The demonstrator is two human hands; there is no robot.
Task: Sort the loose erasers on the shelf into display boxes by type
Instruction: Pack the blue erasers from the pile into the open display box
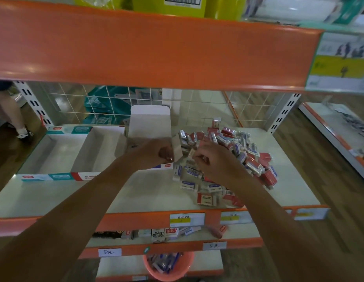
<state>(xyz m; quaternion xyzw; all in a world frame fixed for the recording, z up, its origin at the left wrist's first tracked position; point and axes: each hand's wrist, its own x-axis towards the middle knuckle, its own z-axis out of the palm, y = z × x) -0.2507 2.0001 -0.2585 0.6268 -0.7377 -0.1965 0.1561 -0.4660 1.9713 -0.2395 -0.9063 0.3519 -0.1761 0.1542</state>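
Observation:
A heap of loose erasers (234,157) in red and blue-white sleeves lies on the right half of the white shelf (148,192). Three open display boxes stand to its left: a teal-trimmed one (48,153), a red-trimmed one (95,151) and a third (150,123) with its lid flap up. My left hand (154,152) grips the right side flap of that third box. My right hand (213,159) is curled over the near edge of the heap and pinches a small pale eraser at its fingertips. The two left boxes look empty inside.
An orange shelf lip (156,53) hangs low overhead. A wire grid (197,106) backs the shelf. Price tags (187,219) line the front edge. Lower shelves hold small boxes (166,234); a pink basket (168,265) sits below. A person's legs (16,119) stand far left.

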